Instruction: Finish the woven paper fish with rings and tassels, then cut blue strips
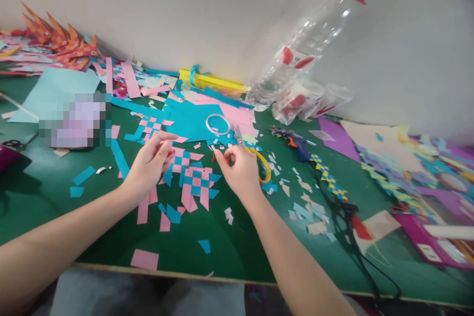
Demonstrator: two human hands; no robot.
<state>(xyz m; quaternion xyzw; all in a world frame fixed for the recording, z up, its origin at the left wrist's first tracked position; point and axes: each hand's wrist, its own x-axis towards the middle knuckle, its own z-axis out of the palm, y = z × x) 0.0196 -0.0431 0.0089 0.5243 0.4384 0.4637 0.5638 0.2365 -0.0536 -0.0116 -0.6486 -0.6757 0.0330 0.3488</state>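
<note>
My left hand hovers over woven pink and blue paper pieces, index finger stretched out, thumb and other fingers curled together. A tiny red bit shows at its fingertips. My right hand is closed in a pinch, with red specks by the thumb; what it holds is too small to name. Between and below the hands lies a woven paper fish in pink and blue checks. Another checked piece sits beyond my left hand. Yellow-handled scissors lie beside my right hand, partly hidden by it.
A clear roll of tape rests on blue paper sheets. Behind stand a large plastic bottle and bagged cups. A blue glue gun with a cord lies right. Paper scraps litter the green table.
</note>
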